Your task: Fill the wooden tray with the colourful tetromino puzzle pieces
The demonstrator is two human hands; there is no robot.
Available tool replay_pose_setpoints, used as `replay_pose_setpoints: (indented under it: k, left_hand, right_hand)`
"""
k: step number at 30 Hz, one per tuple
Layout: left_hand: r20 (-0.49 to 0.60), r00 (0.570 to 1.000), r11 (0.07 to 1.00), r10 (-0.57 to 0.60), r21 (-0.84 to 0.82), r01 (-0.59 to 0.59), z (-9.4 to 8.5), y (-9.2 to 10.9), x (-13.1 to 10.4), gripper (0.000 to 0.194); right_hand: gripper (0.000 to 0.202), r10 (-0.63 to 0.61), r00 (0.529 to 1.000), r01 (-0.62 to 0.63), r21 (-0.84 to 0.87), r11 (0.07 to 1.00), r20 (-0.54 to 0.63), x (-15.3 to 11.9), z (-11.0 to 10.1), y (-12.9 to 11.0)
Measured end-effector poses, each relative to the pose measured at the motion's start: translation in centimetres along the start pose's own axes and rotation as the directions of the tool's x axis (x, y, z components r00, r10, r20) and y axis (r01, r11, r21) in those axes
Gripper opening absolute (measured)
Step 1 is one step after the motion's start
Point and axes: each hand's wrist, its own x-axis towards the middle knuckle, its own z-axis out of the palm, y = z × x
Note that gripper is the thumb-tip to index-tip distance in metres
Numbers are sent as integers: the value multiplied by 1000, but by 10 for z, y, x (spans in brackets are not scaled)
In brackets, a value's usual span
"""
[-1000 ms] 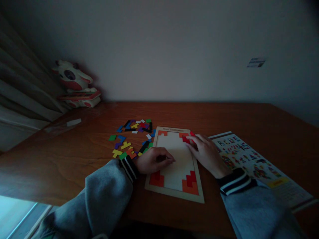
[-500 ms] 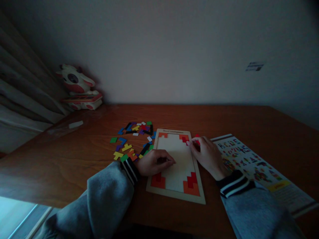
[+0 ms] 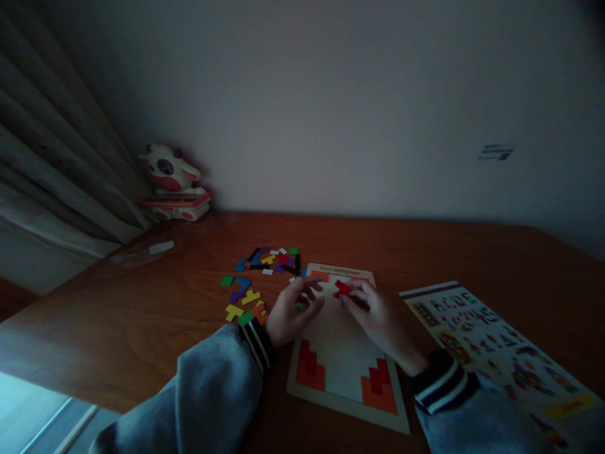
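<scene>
Between the thumb and fingers of my right hand (image 3: 373,309) is a red puzzle piece (image 3: 342,287), raised over the upper part of the wooden puzzle board (image 3: 347,413). My left hand (image 3: 293,309) hovers at the board's left edge, its thumb and fingers apart and nothing between them. Orange pieces (image 3: 312,376) and red pieces (image 3: 375,380) lie in the board's two lower corners. Another orange piece (image 3: 321,276) shows at the top left corner. My right hand hides the top right corner.
Loose coloured puzzle pieces (image 3: 250,296) are scattered left of the board. A printed pattern sheet (image 3: 501,359) lies to the right. At the back left stands a cow-shaped toy (image 3: 172,183), near the curtain (image 3: 61,151). A wall runs behind the table (image 3: 189,271).
My right hand has moved left from the board's right edge and now shows a red piece in its grip. My left hand has opened and risen. The view has tilted slightly up.
</scene>
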Motion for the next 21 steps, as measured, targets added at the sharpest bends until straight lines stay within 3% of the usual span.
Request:
replay_pose_setpoints:
  k: [11,21]
  left_hand:
    - [114,990,993,-86,93,75,2,1,-1,29]
    - [130,991,993,-10,-114,25,-1,2,-4,45]
  right_hand:
    - [15,-223,975,224,-113,968,24,-15,-1,-22]
    - [24,-231,968,239,-80,968,97,-17,-2,-29]
